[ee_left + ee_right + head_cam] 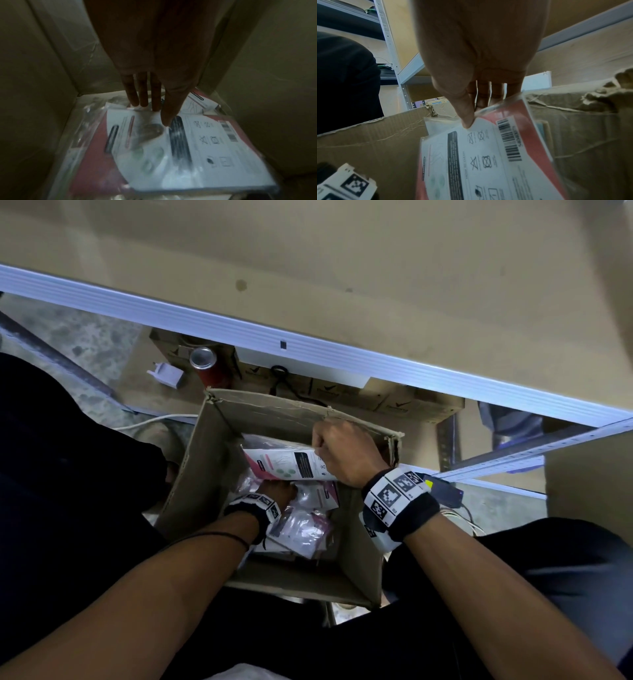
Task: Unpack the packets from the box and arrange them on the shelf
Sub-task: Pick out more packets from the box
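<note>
My right hand pinches the top corner of a packet, thumb on its printed white face beside the laundry symbols and barcode, the other fingers curled behind the clear wrapper. That packet, white with a red edge, hangs from my grip and slants down into the cardboard box, its upper end near the box's far wall, just under my knuckles. Below and to the left of that grip, my left hand is deep inside the box with fingers straight and close together, their tips touching the upper edge of another packet that lies flat, printed side up, on the pile; it holds nothing, only presses there. More plastic-wrapped packets lie loosely under and beside my left wrist, filling the lower part of the box. Beyond my right hand, past the box's torn far rim, runs the pale metal edge of the shelf, its brown board spreading above it. Farther out to the left of both hands, under that shelf, stand a red can and a white charger plug on the floor, well apart from the box. Both my wrists wear bands with black and white markers.
</note>
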